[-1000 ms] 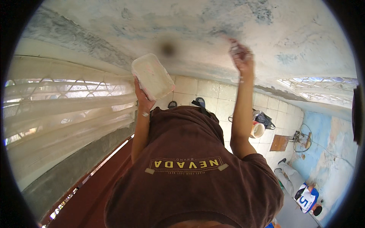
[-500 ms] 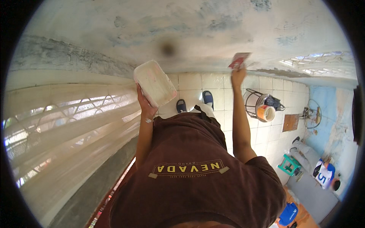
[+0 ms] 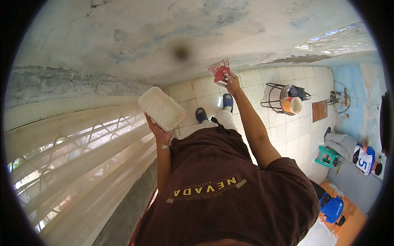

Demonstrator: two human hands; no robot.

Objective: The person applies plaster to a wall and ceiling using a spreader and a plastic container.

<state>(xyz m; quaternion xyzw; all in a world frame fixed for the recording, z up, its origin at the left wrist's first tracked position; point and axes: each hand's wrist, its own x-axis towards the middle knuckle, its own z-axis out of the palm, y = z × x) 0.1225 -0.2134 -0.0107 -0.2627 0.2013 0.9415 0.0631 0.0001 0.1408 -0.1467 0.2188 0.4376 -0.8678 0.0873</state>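
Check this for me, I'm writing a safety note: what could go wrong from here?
The left hand grips the tray near one edge, so it might tip if jostled.
The right hand holds a red scraper smeared with white; loose bits could drop onto the floor tiles.
Dark slippers are on those same tiles, so any drips might make the footing slick.
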